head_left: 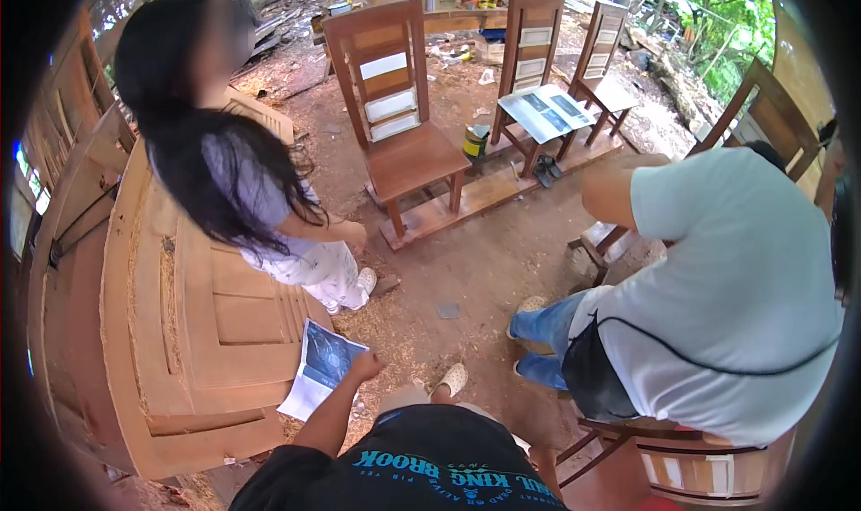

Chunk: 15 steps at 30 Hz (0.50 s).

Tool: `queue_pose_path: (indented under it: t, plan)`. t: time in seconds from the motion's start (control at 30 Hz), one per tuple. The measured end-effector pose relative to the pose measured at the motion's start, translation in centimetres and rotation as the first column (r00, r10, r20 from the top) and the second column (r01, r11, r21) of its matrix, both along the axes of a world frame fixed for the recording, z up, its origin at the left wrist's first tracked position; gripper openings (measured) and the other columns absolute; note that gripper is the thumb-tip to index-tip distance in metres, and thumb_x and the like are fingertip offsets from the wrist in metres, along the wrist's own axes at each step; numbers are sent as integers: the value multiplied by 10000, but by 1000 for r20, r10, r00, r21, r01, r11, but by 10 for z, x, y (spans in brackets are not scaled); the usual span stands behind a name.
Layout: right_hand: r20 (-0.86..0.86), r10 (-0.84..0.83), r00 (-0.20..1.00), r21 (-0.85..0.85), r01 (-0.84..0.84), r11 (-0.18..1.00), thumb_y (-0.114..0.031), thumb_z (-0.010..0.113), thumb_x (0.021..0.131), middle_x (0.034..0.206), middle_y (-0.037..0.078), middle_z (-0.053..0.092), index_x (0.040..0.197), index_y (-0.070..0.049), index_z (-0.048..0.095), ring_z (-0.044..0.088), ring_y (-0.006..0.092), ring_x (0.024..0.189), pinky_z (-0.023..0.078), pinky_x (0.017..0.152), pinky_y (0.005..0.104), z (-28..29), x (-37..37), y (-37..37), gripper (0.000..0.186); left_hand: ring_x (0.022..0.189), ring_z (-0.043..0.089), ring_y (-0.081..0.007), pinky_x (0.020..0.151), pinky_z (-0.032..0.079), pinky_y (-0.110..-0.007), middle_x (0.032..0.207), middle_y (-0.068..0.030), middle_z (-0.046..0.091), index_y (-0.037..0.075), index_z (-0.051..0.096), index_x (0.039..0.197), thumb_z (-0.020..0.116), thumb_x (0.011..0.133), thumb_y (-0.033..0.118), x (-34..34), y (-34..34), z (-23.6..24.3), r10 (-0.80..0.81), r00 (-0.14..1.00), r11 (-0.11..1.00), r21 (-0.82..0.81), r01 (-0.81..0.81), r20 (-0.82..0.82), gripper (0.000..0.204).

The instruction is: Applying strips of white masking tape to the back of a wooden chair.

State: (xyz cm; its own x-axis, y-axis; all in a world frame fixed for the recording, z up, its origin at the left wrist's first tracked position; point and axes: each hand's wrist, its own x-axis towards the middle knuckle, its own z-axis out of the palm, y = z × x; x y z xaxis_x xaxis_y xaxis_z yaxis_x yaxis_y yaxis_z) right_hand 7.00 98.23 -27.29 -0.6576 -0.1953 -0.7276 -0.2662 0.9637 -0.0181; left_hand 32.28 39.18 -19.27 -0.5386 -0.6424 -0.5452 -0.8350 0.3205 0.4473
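My left hand (366, 365) is closed on the edge of a printed sheet of paper (328, 360), dark blue in its upper part and white below. The sheet hangs beside a stack of carved wooden panels (251, 309). Of my right arm (543, 464) only a short stretch shows at the lower edge, beside my black shirt. The hand itself is out of sight.
Brown wooden chairs (414, 157) stand ahead, one with a printed sheet (545, 112) on its seat. One person (260, 184) stands at left; another in a white shirt (726, 269) bends at right. A can (475, 142), sandals (546, 170) and wood shavings lie around.
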Motion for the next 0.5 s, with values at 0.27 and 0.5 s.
queue_pose_path:
  t: [0.27, 0.5]
  plan:
    - [-30, -535, 844, -275, 508, 817, -222, 598, 839, 634, 130, 695, 833, -97, 746, 725, 249, 650, 569, 606, 449, 89, -21, -116, 194, 591, 683, -209, 598, 537, -349, 668, -118, 709, -11, 731, 769, 648, 891, 346, -249, -120, 39, -85, 956, 987, 109, 120, -282, 387]
    - [-81, -21, 996, 89, 28, 996, -213, 614, 846, 744, 103, 687, 819, -115, 748, 701, 242, 709, 565, 649, 450, 20, -48, -153, 168, 876, 715, -370, 805, 543, -456, 928, -208, 738, 29, 769, 965, 651, 823, 390, -395, -201, -1, -504, 864, 856, 139, 498, 3, 406]
